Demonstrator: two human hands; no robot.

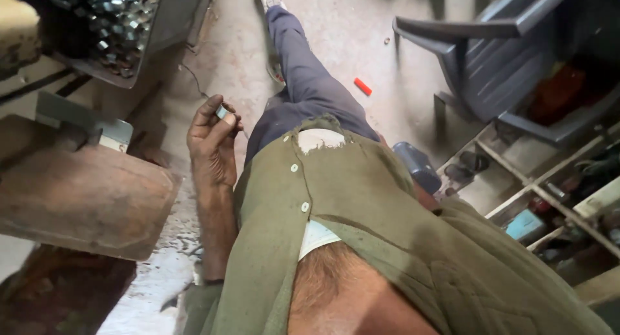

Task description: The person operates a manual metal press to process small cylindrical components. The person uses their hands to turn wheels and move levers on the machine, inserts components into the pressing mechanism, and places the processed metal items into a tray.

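the left hand [212, 141] pinches a small metal piece [222, 111], right of the wooden block [84, 199], below the nut tray [123, 25].

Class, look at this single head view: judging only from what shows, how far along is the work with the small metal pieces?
Done: a grey tray at upper left already holds a heap of shiny metal nuts. In hand: the left hand pinches one small metal ring between its fingertips, apart from the tray. Left: that piece has not been set down anywhere. The right hand is out of view.
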